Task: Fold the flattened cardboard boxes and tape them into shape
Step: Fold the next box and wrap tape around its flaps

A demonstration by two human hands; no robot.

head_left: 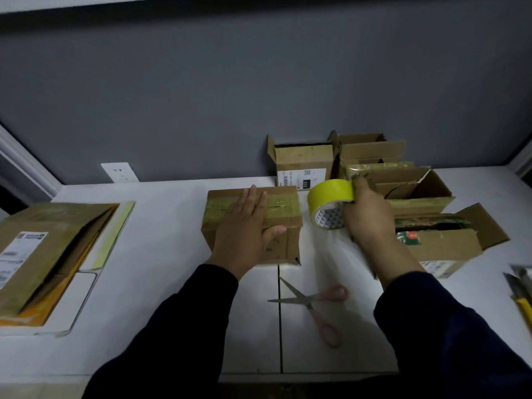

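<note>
Centre of the white table [161, 254], a small closed cardboard box [285, 208] sits under the left hand [244, 226]: palm flat, fingers straight and spread over the taped top seam, thumb lying over the near edge. The right hand [368, 217] is just beside the box with its fingers curled round a tape roll [328, 197]. The roll stands on edge; touching the table or just off it, cannot tell. The step looks like sealing this box, probably near done since the top already carries tape. To do it well: keep the palm pressing the flaps flush, draw the tape taut along the seam, run both ends down the sides, then rub it flat so no wrinkles lift. Scissors [311, 300] lie near for the cut, blades open, pink handles. The box is matte brown cardboard, creased, with its near right bottom corner dog-eared. The tape on top is glossy and a bit wrinkled. The roll is yellow-green with a white patterned core. A glossy sheen shows on the table below the roll; a pulled strip or a reflection, cannot tell. Flattened boxes [51, 243] are stacked at far left, label up. Open boxes [417, 185] with raised flaps crowd the right, well apart from that stack.
</note>
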